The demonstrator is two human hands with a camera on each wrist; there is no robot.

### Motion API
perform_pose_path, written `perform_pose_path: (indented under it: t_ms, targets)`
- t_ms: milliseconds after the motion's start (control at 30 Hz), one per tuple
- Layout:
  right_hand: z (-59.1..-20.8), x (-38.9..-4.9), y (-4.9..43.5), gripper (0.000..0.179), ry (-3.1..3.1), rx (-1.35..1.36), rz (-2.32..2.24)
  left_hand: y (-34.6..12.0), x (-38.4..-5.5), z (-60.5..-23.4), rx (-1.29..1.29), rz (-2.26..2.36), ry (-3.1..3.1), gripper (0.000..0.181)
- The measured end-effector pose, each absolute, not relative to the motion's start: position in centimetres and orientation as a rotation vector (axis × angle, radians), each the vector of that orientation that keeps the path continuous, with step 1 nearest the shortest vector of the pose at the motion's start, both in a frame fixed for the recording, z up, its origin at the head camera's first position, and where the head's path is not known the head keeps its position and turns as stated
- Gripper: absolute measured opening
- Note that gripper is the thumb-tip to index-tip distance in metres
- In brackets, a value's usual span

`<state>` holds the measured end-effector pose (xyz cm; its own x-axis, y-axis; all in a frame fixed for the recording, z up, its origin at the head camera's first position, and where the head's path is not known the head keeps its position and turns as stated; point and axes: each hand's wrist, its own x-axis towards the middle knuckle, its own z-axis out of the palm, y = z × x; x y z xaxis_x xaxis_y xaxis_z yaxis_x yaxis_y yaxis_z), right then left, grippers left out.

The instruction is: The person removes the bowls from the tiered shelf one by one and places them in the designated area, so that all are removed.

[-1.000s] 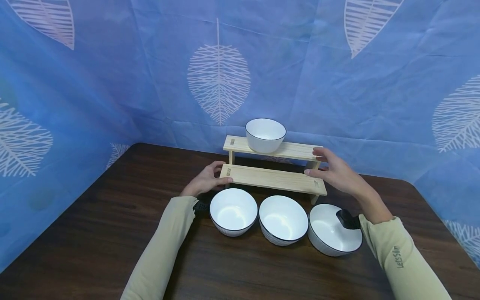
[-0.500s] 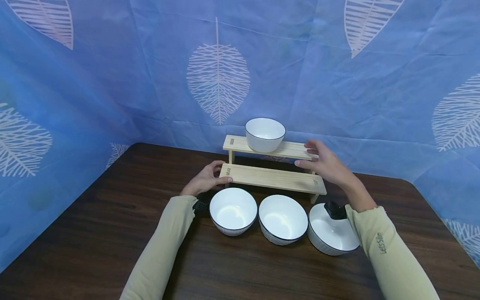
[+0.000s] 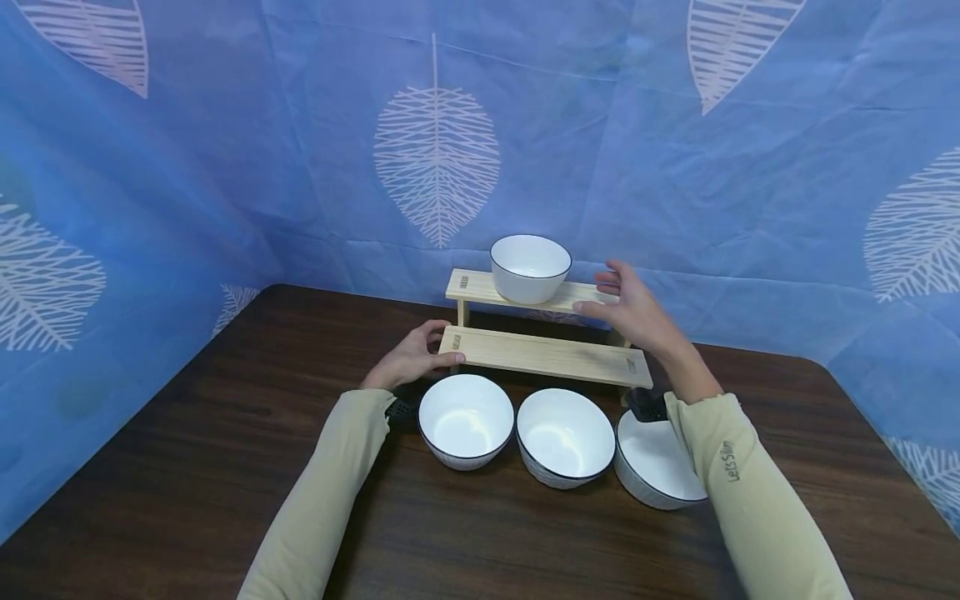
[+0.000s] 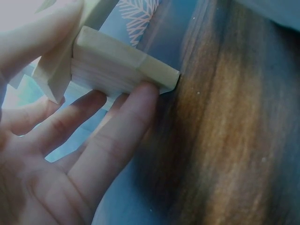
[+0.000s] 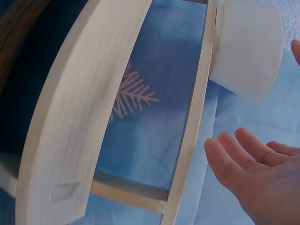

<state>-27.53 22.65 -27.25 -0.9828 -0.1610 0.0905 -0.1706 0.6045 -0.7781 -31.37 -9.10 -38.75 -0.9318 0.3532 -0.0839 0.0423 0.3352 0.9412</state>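
Observation:
A two-tier wooden shelf (image 3: 543,354) stands against the backdrop. On its upper tier (image 3: 480,286) sits a white bowl (image 3: 530,287) with a dark rim. My left hand (image 3: 408,358) grips the left end of the lower tier, thumb on top; in the left wrist view its fingertips touch a wooden leg (image 4: 117,61). My right hand (image 3: 637,315) hovers over the upper tier's right end, to the right of that bowl. In the right wrist view, this hand (image 5: 262,173) has its fingers extended, with a gap between them and the bowl (image 5: 246,49).
In front of the shelf, three more white bowls line up on the dark wooden table (image 3: 187,467): a left bowl (image 3: 467,421), a middle bowl (image 3: 566,437) and a right bowl (image 3: 656,467), partly covered by my right sleeve. Behind everything hangs a blue leaf-print cloth (image 3: 300,150).
My right hand has left the shelf's right end and moved left and upward, toward the bowl on the upper tier. My left hand keeps its grip; the shelf and bowls stay put.

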Motion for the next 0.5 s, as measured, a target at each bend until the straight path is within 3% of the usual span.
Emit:
perform_pose_path:
  t_ms: [500]
  targets:
    - [-27.6,-29.0,21.4,0.098,-2.674,0.297,1.509,-8.9,-31.3,-38.7,0.343,1.618,2.360,0.076]
